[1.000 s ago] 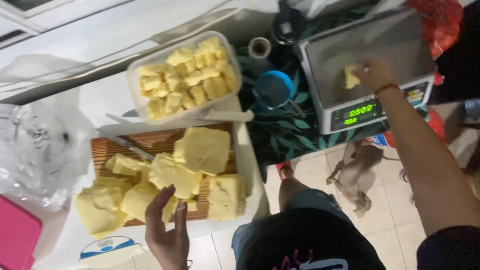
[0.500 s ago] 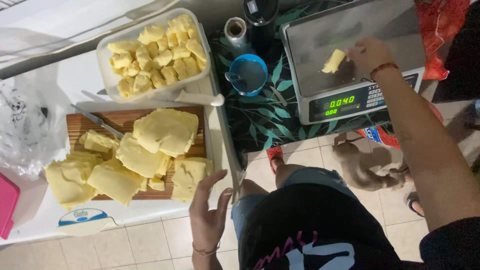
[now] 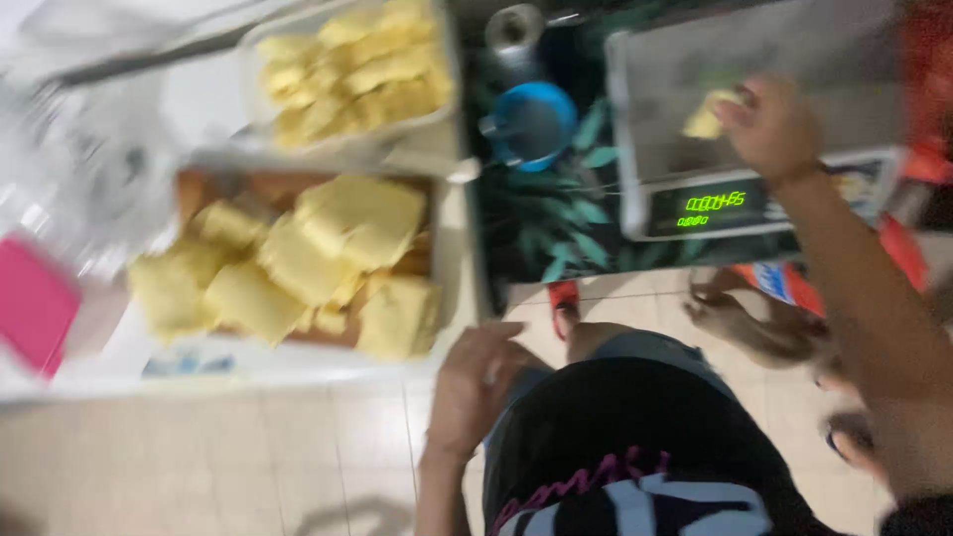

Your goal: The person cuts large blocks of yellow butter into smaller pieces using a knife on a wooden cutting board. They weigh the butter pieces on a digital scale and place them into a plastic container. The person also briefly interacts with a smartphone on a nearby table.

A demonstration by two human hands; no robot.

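Up on the scale (image 3: 754, 119), right hand (image 3: 769, 129) pinching a small yellow chunk (image 3: 707, 117) over the metal tray. Down low, left hand (image 3: 475, 387) loose and holding nothing, just beside the board of yellow blocks (image 3: 298, 263).

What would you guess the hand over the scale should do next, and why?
Probably let go and lift clear. The right hand is touching the yellow piece on the scale, and its green display is lit, so a hand on the tray would likely upset the reading.
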